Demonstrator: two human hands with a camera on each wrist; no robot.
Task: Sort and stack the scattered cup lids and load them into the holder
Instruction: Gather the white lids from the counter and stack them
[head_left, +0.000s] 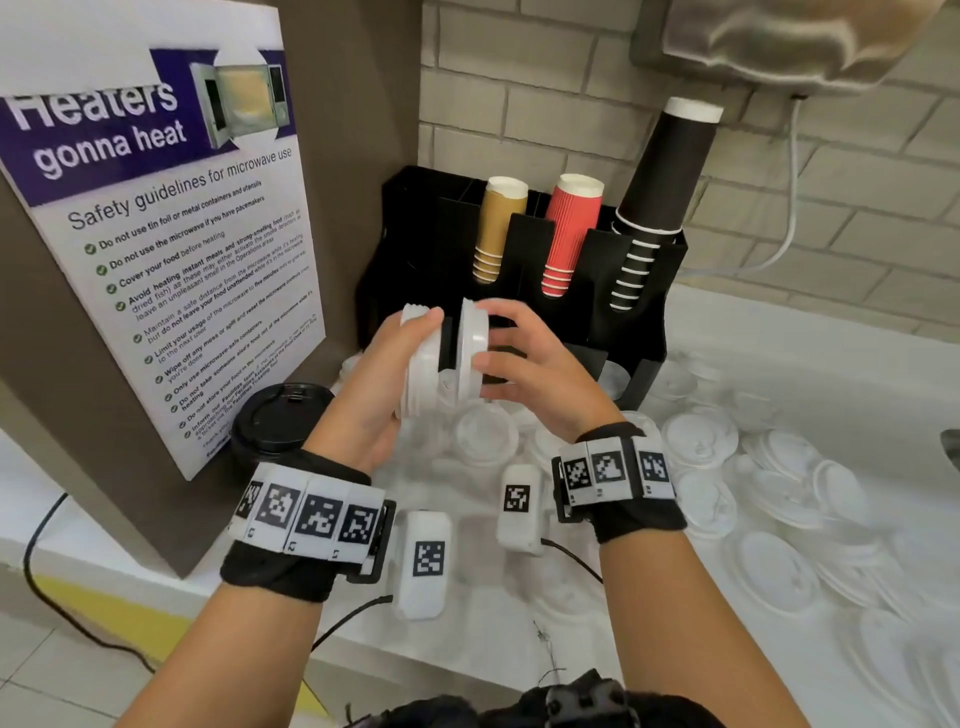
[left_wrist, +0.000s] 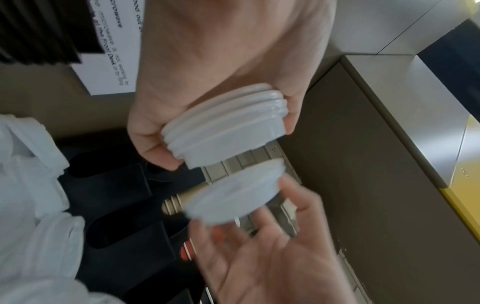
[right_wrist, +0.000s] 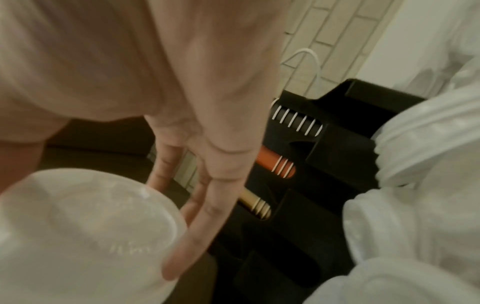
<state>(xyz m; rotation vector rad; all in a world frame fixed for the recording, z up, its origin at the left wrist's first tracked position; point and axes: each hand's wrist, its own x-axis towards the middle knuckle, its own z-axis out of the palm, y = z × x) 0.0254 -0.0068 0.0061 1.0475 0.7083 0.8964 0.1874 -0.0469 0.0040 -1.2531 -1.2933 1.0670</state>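
Head view | white lid stack (head_left: 423, 364) on edge | single lid (head_left: 471, 348) just beside

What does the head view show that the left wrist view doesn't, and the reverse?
Only the head view shows the scattered lids on the counter, the black lid and the tall black cups. Only the left wrist view shows the ridged edges of the lid stack up close. Both show the left hand gripping that stack, the right hand bringing a single lid, and the holder.

Readable text: one poster only.
On the microwave poster (head_left: 161, 234) I read "Heaters gonna heat", "Safety guidelines for microwave use" and "Cover your food before heating".
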